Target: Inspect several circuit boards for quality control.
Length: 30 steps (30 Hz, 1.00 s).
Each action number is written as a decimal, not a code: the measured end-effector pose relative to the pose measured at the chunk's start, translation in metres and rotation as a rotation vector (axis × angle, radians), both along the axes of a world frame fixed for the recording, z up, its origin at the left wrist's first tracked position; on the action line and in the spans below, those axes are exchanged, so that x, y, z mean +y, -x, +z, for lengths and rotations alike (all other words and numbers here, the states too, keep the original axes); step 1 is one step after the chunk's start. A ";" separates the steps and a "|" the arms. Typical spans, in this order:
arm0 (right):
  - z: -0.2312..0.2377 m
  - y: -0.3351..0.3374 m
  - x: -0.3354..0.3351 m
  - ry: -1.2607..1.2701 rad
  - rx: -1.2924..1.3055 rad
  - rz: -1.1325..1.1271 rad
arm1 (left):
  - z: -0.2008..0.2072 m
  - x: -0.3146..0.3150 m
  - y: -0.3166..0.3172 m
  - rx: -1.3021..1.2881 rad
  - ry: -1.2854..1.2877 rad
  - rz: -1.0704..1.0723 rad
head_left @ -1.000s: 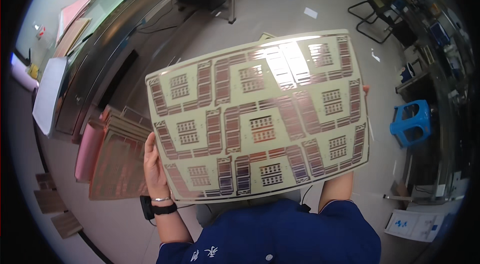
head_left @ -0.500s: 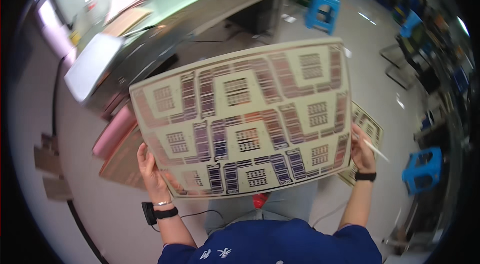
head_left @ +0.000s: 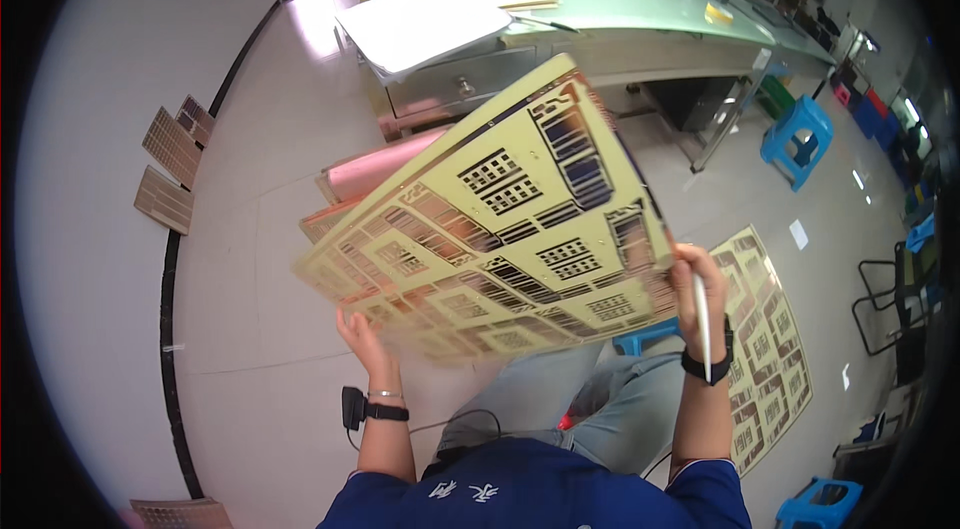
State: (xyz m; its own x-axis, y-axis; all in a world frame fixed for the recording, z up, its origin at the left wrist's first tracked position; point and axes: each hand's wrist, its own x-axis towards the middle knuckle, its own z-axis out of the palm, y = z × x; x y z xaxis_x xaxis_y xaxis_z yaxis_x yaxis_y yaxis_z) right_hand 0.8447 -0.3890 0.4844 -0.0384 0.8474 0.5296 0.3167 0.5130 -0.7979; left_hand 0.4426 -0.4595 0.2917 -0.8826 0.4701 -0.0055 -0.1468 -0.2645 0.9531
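A large cream circuit board panel with rows of copper patterns is held up in front of me, tilted, its far corner raised toward the desk. My right hand grips its right edge, fingers closed, with a slim white pen-like stick also in the hand, pointing down. At the panel's lower left edge is my left hand, fingers curled against the board; that edge is blurred and part of the grip is hidden. A second patterned panel lies low at my right, beyond the right forearm.
A glass-topped desk stands ahead, with a white board overhanging its near corner. Behind the held panel are pink sheets. A blue stool stands far right, another near right. Small panels lean along the left wall.
The view has swung left. The panel has turned from nearly level to steeply slanted, its far right corner raised. Both hands stay at its edges, and the white stick now points down.
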 end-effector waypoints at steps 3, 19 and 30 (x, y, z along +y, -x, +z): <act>-0.013 0.015 0.021 0.200 0.122 0.080 | -0.015 -0.014 0.017 -0.080 -0.014 -0.019; -0.050 0.157 -0.016 -0.170 -0.500 0.590 | -0.079 0.009 -0.041 -1.262 -0.186 -0.267; -0.109 0.169 -0.040 -0.178 -0.787 0.712 | -0.197 -0.031 -0.036 -1.214 -0.343 -0.329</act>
State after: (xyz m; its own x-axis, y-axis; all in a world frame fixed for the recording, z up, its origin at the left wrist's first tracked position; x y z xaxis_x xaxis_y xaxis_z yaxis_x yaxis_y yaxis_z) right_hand 0.6758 -0.4292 0.3750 -0.8766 0.4085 0.2545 0.2908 0.8709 -0.3961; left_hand 0.4787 -0.4905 0.0947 -0.2431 0.7986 -0.5506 -0.9656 -0.2534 0.0589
